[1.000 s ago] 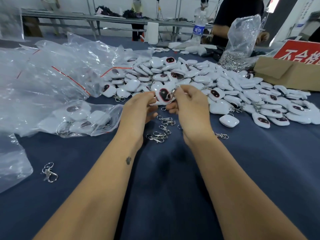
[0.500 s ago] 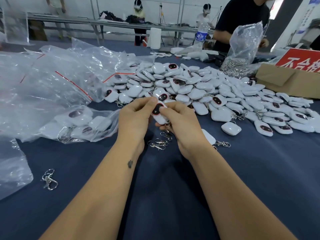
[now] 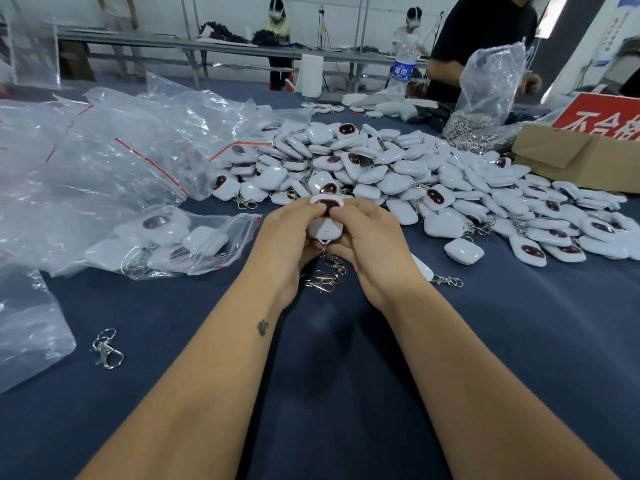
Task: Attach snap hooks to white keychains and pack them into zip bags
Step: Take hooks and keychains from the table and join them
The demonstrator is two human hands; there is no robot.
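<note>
Both hands have drawn nearer since the earlier frame. Left hand (image 3: 294, 233) and right hand (image 3: 367, 237) pinch one white keychain (image 3: 325, 221), its snap hook (image 3: 330, 256) dangling over loose hooks (image 3: 322, 280). Risk, as judged: the dangling hook snags those hooks. Open worktop (image 3: 329, 358) lies near; the keychain pile (image 3: 398, 171) crowds far and right, the zip bag (image 3: 173, 240) lies left.

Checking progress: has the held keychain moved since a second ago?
Yes. The held keychain came toward the person, off the keychain pile, above the loose snap hooks.
</note>
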